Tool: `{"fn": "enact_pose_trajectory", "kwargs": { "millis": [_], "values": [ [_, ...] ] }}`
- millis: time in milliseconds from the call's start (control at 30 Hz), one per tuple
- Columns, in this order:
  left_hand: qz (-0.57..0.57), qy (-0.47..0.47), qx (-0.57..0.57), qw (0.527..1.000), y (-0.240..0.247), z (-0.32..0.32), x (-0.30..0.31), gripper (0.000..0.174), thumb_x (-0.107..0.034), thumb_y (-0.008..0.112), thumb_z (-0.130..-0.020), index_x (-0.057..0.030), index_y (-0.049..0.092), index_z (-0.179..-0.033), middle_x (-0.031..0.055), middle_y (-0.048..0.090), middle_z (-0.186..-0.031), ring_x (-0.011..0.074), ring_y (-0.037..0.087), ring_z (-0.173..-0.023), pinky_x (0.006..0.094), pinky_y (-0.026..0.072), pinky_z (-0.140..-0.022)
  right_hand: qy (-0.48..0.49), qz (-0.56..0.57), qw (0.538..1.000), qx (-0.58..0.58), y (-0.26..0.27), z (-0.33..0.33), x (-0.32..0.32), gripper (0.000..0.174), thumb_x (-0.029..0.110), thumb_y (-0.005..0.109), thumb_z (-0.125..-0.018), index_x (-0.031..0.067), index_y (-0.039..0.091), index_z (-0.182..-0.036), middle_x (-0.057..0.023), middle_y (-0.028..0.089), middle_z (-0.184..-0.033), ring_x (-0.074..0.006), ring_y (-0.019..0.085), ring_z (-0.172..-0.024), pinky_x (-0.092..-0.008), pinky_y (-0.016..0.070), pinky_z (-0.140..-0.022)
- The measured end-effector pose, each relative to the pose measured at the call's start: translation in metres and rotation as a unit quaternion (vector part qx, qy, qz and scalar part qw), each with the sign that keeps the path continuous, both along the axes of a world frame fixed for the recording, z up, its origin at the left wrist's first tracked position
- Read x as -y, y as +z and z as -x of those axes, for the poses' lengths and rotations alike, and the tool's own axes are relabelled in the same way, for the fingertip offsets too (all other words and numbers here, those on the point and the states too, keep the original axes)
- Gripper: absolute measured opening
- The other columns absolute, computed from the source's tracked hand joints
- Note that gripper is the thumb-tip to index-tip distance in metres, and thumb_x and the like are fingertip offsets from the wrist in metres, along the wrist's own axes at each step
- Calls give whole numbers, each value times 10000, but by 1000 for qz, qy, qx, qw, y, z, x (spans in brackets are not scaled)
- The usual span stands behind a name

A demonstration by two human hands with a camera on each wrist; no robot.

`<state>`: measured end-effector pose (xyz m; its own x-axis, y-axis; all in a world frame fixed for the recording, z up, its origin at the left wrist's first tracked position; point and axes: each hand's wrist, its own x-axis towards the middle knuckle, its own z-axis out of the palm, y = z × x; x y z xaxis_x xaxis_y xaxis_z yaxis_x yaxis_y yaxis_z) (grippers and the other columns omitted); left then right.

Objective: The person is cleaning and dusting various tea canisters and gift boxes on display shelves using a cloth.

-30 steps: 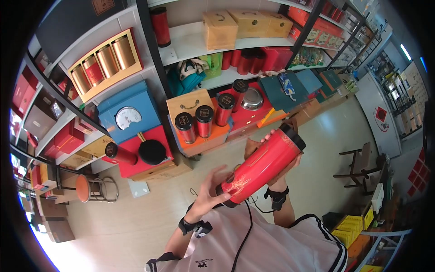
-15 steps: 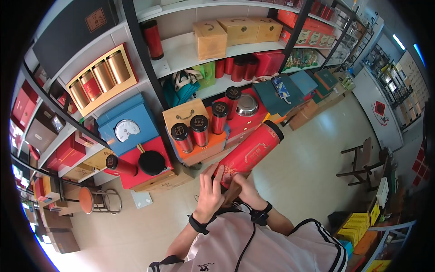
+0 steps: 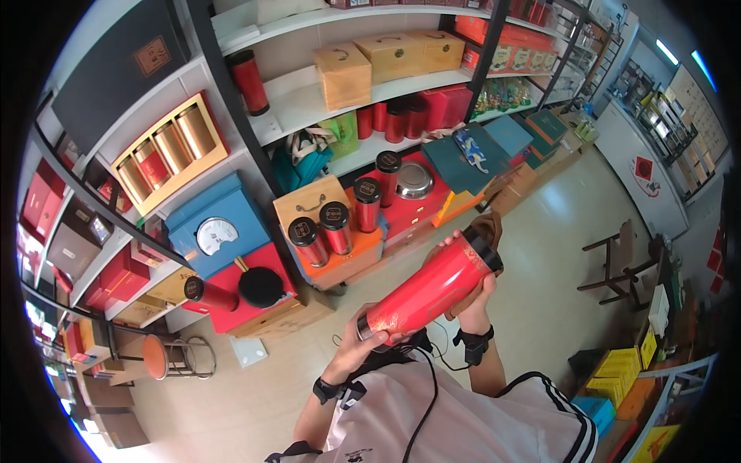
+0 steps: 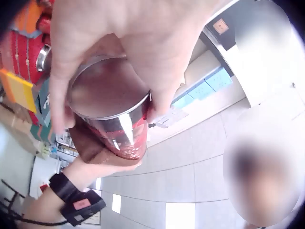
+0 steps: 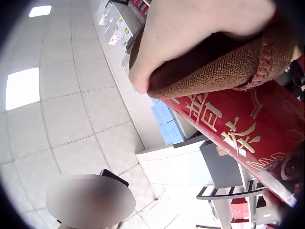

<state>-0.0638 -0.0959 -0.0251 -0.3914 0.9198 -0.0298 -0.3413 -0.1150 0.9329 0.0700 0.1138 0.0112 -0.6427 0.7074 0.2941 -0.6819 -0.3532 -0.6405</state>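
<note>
A large red canister [image 3: 424, 293] with gold patterns and black ends is held slantwise in front of the body. My left hand [image 3: 359, 339] grips its lower end; in the left wrist view the fingers and thumb [image 4: 159, 95] straddle the silvery rim of its base [image 4: 109, 90]. My right hand [image 3: 472, 309] holds the upper end through a brown cloth [image 5: 224, 71], which also shows behind the black lid in the head view. Gold characters [image 5: 233, 136] face the right wrist camera.
Several red canisters with black lids [image 3: 336, 228] stand on boxes ahead, beside a metal bowl [image 3: 414, 180]. A black round object [image 3: 261, 287] and a lying canister [image 3: 210, 294] are on a red box. Shelves [image 3: 293, 85] line the back; a stool [image 3: 156, 356] stands left, a wooden chair [image 3: 615, 262] right.
The canister has turned so its lid end is gripped with the cloth again; my right hand has moved from the lower end up to the lid end. The view has shifted slightly.
</note>
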Motion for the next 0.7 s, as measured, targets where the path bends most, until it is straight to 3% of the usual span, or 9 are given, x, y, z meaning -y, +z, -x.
{"fn": "enact_pose_trajectory", "kwargs": {
  "millis": [67,133,200,267,333,367,567,633,700],
  "values": [
    [16,-24,96,995,-1,-1,4,819,-259,878,-809,55,407,-1402,182,579,-1331,290,563,-1295,426,466,-1085,-5,2,1000,-16,6,10,12,900,599,674,-866,0,394,-1477,-129,525,-1381,-251,498,-1348,-396,372,-1188],
    [-5,30,-15,999,5,-5,-2,777,-169,888,-782,45,430,-1372,205,552,-1347,309,561,-1273,437,455,-1082,7,19,995,95,7,17,33,736,468,680,-920,15,432,-1445,-122,526,-1386,-213,511,-1326,-385,410,-1141],
    [-31,239,-386,891,15,-6,-12,772,-83,876,-752,24,439,-1380,245,513,-1358,338,555,-1247,452,453,-1070,146,60,888,431,-7,-1,55,595,303,706,-940,31,467,-1412,-102,555,-1367,-168,557,-1267,-367,467,-1051],
    [-37,268,-449,852,12,-2,-11,816,-58,880,-711,3,445,-1398,281,477,-1370,399,542,-1232,478,455,-1055,84,-17,968,235,-65,21,95,535,213,729,-946,38,486,-1390,-62,595,-1297,-153,592,-1206,-341,500,-1014],
    [-42,234,-654,718,11,8,-7,872,-41,902,-666,-6,449,-1410,284,484,-1370,452,542,-1216,511,465,-1039,88,68,971,212,-36,31,103,493,209,742,-947,64,531,-1369,-50,619,-1263,-136,603,-1179,-328,519,-981],
    [-40,239,-669,703,5,11,-7,893,-36,911,-656,-19,452,-1421,290,483,-1378,481,543,-1203,546,480,-1014,91,115,971,191,-34,32,91,484,230,738,-954,72,541,-1367,-48,626,-1263,-140,601,-1189,-338,511,-1000],
    [-90,275,-599,747,-7,-9,28,859,-104,941,-667,-14,469,-1379,269,513,-1355,446,578,-1169,516,530,-968,32,172,976,126,-7,13,-6,533,369,592,-1034,48,495,-1448,-97,601,-1397,-209,557,-1321,-388,431,-1131],
    [-94,296,-554,772,-10,-9,31,877,-129,960,-652,-12,465,-1367,264,524,-1333,439,586,-1160,500,529,-969,26,4,994,106,0,6,-18,669,483,448,-1054,-26,438,-1488,-141,574,-1447,-238,521,-1368,-383,381,-1177],
    [-40,190,-418,887,-11,2,45,864,-158,962,-669,12,449,-1342,240,554,-1290,362,602,-1175,485,533,-954,49,-5,989,140,17,-8,-9,678,467,451,-1044,-46,430,-1487,-161,566,-1453,-248,513,-1375,-382,370,-1183]
  ]
}}
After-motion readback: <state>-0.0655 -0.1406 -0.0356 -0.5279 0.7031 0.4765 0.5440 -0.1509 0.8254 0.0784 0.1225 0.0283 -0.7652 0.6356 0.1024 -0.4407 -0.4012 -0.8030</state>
